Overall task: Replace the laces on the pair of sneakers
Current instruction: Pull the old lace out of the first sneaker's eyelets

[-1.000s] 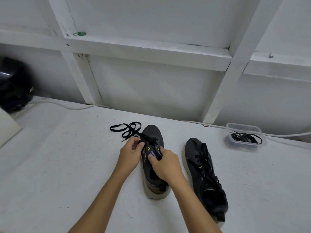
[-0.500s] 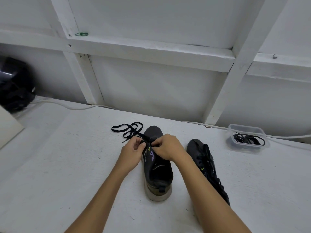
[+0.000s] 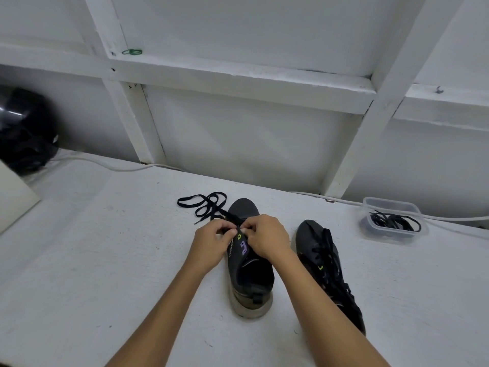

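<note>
A dark grey sneaker (image 3: 250,276) stands toe-away in the middle of the white surface. A black lace (image 3: 205,205) trails from its front eyelets to the far left in loose loops. My left hand (image 3: 211,242) and my right hand (image 3: 267,239) meet over the sneaker's lower eyelets, both pinching the lace there. The second sneaker (image 3: 324,263), laced in black, lies on its side to the right, partly behind my right forearm.
A clear plastic tub (image 3: 394,221) with coiled black laces sits at the far right by the wall. A black helmet-like object (image 3: 25,131) is at the far left, a white cable (image 3: 105,165) runs along the wall, and a pale board (image 3: 13,194) lies at the left edge.
My right hand moved from the sneaker's tongue up to the front eyelets and now meets my left hand on the lace. The left hand stayed in place.
</note>
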Demonstrator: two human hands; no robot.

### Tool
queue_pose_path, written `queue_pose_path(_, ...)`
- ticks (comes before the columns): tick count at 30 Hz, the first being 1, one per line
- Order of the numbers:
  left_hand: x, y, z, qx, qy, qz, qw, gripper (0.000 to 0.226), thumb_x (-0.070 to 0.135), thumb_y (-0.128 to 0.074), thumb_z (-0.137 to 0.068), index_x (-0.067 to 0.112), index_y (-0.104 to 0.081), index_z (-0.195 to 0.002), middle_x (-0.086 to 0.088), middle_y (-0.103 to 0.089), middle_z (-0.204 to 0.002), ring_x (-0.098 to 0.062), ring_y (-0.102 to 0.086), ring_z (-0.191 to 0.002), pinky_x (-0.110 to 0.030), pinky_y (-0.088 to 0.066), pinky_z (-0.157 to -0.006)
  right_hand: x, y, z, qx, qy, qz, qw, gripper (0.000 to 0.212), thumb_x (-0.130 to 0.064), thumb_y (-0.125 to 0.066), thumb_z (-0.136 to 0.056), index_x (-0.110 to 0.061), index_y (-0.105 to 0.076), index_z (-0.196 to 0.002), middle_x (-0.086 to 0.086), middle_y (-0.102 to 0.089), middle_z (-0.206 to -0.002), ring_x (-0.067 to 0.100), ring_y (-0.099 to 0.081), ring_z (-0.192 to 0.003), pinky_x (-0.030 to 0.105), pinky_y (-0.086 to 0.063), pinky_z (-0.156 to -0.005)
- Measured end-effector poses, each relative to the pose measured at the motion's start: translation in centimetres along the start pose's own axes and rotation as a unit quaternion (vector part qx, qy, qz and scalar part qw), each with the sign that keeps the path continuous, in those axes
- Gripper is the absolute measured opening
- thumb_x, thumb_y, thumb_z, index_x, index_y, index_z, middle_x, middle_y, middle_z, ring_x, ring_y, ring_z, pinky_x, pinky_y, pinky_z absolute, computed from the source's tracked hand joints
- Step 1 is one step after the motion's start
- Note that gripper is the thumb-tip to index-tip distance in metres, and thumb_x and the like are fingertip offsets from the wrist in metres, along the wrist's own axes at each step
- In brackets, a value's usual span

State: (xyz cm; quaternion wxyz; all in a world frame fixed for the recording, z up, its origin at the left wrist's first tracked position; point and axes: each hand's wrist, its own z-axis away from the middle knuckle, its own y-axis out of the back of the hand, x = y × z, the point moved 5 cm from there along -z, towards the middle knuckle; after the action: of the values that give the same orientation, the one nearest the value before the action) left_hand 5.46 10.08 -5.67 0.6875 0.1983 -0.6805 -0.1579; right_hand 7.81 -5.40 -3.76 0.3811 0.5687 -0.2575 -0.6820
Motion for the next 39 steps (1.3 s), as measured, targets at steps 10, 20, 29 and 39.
queue_pose_path(10, 0.7, 0.7, 0.0, 0.015, 0.012, -0.007, 1.0, 0.012, 0.016, -0.058, -0.099, 0.023, -0.065, -0.091, 0.012, -0.069, -0.087, 0.003, -0.062, -0.083, -0.004, -0.042, -0.068, 0.4, 0.1, 0.3, -0.003, 0.009, -0.089, 0.996, 0.014, -0.028, -0.069, -0.093, -0.031, -0.078, -0.103, -0.011, -0.074, -0.095, 0.012, -0.065, -0.094, 0.027, -0.052, -0.084)
queue_pose_path(20, 0.4, 3.0, 1.2, 0.141, 0.066, -0.201, 0.967, 0.019, 0.018, -0.06, -0.093, 0.023, -0.069, -0.109, 0.002, -0.051, -0.135, -0.025, -0.043, -0.127, -0.049, -0.048, -0.093, 3.2, 1.9, 0.7, 0.038, -0.07, -0.158, 0.984, 0.011, -0.019, -0.064, -0.095, -0.022, -0.071, -0.087, -0.008, -0.068, -0.084, 0.016, -0.066, -0.086, 0.019, -0.049, -0.07)
queue_pose_path(29, 2.4, -1.0, 2.0, -0.051, 0.092, -0.092, 0.99, 0.038, 0.047, -0.053, -0.097, 0.022, -0.068, -0.12, 0.004, -0.065, -0.118, -0.016, -0.059, -0.116, -0.025, -0.04, -0.088, 3.3, 1.2, 2.2, -0.012, -0.147, -0.224, 0.964, 0.006, -0.019, -0.068, -0.094, -0.015, -0.064, -0.094, 0.014, -0.071, -0.097, 0.027, -0.074, -0.062, 0.032, -0.062, -0.056)
queue_pose_path(39, 1.9, -2.8, 2.6, -0.208, 0.09, -0.136, 0.964, 0.064, 0.062, -0.065, -0.076, 0.034, -0.052, -0.132, 0.008, -0.035, -0.15, -0.007, -0.049, -0.124, -0.025, -0.04, -0.093, 2.2, 2.8, 0.9, 0.007, 0.019, -0.06, 0.998, 0.007, -0.026, -0.078, -0.087, -0.024, -0.081, -0.093, -0.008, -0.075, -0.089, 0.004, -0.065, -0.078, 0.011, -0.044, -0.064)
